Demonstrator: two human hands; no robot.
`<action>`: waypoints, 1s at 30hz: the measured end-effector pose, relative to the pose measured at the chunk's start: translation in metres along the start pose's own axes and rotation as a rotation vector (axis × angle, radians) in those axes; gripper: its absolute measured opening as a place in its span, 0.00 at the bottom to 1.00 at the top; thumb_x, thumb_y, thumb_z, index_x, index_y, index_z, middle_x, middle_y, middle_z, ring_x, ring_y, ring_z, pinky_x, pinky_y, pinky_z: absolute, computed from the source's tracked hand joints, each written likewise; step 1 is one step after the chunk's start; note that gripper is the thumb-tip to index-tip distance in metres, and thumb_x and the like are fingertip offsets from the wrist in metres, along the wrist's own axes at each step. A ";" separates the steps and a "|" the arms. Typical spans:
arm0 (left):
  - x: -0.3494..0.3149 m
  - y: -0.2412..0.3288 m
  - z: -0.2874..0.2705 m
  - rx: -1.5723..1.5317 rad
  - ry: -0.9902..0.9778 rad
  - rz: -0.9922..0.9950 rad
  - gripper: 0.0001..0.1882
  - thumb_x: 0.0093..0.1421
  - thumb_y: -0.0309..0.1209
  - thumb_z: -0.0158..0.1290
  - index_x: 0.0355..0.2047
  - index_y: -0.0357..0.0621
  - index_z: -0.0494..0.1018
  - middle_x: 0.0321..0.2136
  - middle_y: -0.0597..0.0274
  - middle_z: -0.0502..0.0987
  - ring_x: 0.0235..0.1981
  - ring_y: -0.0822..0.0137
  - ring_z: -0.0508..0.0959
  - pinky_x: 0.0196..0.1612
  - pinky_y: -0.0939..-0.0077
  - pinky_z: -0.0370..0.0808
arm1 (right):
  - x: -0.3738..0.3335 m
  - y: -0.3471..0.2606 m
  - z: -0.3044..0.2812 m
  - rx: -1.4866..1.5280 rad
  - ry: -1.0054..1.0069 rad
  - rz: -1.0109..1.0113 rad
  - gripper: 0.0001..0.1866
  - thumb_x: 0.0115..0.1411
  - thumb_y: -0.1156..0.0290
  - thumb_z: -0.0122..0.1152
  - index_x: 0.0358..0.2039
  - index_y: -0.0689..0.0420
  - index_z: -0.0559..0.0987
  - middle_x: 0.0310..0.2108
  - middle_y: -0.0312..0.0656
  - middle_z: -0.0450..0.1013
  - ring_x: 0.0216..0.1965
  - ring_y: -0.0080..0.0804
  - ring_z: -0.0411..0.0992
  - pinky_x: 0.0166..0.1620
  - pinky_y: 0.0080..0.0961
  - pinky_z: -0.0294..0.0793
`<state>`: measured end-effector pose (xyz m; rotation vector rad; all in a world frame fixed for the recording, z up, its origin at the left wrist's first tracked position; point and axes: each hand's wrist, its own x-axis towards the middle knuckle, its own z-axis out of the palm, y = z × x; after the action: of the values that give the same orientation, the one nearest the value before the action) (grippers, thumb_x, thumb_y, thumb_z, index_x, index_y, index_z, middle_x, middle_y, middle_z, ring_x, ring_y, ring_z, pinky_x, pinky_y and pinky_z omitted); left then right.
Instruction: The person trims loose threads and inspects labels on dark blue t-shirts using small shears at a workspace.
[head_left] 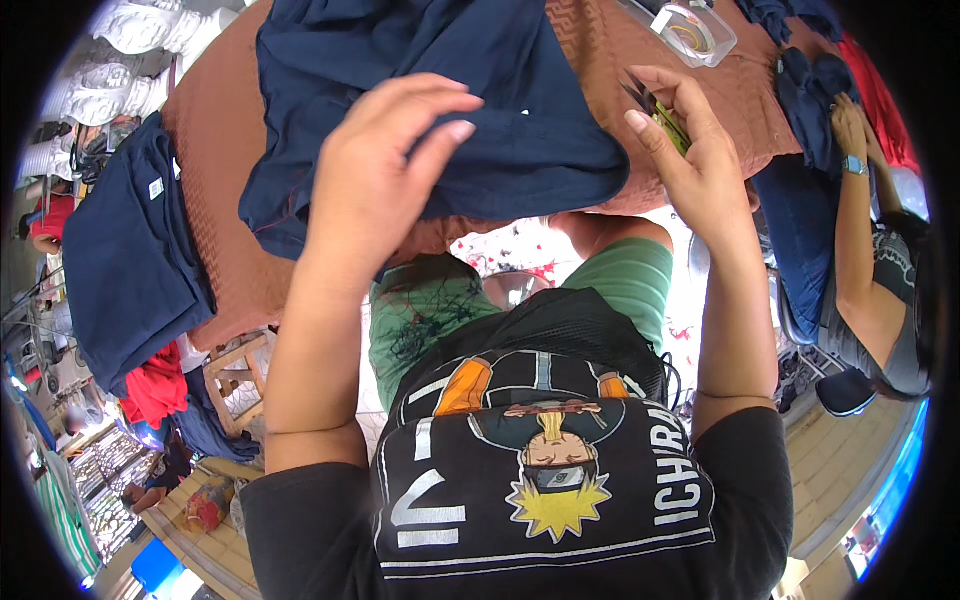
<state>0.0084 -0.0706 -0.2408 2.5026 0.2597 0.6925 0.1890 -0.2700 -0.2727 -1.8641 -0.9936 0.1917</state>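
A dark navy garment (440, 60) lies spread over the brown-covered table (215, 160) in front of me, its near edge hanging close to my lap. My left hand (385, 150) is over the garment's left part, with thumb and fingers apart and nothing between them. Whether it touches the cloth I cannot tell. At the garment's right edge, my right hand (705, 150) holds small thread snips (672, 130) with yellow-green handles. Their dark blades point up and to the left. Loose dark threads (425, 325) cling to my green shorts.
Navy folded garments (125, 250) drape over the table's left edge, above red cloth (155, 385). A clear plastic box (695, 35) with a ring-shaped item stands at the far right. Beyond, a co-worker (870, 290) handles navy cloth (810, 100).
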 end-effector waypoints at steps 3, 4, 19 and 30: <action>0.006 -0.002 0.027 -0.015 -0.058 0.003 0.11 0.56 0.24 0.58 0.41 0.43 0.79 0.42 0.59 0.79 0.45 0.60 0.79 0.49 0.73 0.74 | 0.003 -0.013 0.016 0.137 -0.021 -0.057 0.15 0.61 0.68 0.60 0.48 0.58 0.74 0.37 0.46 0.77 0.40 0.34 0.76 0.45 0.27 0.73; 0.008 -0.008 0.036 0.003 -0.091 0.008 0.12 0.54 0.25 0.59 0.41 0.44 0.79 0.43 0.58 0.79 0.45 0.58 0.78 0.49 0.70 0.74 | 0.000 -0.015 0.023 0.137 -0.058 -0.031 0.15 0.60 0.70 0.60 0.47 0.58 0.74 0.37 0.46 0.77 0.40 0.34 0.76 0.45 0.28 0.73; 0.005 -0.022 0.067 0.107 -0.032 -0.008 0.08 0.55 0.30 0.61 0.36 0.45 0.80 0.33 0.60 0.80 0.31 0.59 0.80 0.35 0.69 0.76 | -0.008 0.011 0.055 0.333 -0.133 0.202 0.11 0.61 0.72 0.61 0.44 0.58 0.77 0.33 0.38 0.79 0.14 0.20 0.67 0.19 0.24 0.67; 0.014 -0.018 0.051 -0.234 -0.184 -0.483 0.11 0.65 0.33 0.53 0.36 0.36 0.77 0.32 0.61 0.82 0.36 0.73 0.81 0.42 0.80 0.75 | -0.009 0.005 0.052 0.178 -0.152 0.061 0.10 0.59 0.74 0.61 0.42 0.56 0.79 0.34 0.42 0.78 0.25 0.33 0.75 0.30 0.28 0.73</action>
<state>0.0459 -0.0740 -0.2819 2.1425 0.6477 0.2752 0.1588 -0.2414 -0.3062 -1.7373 -0.9896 0.4499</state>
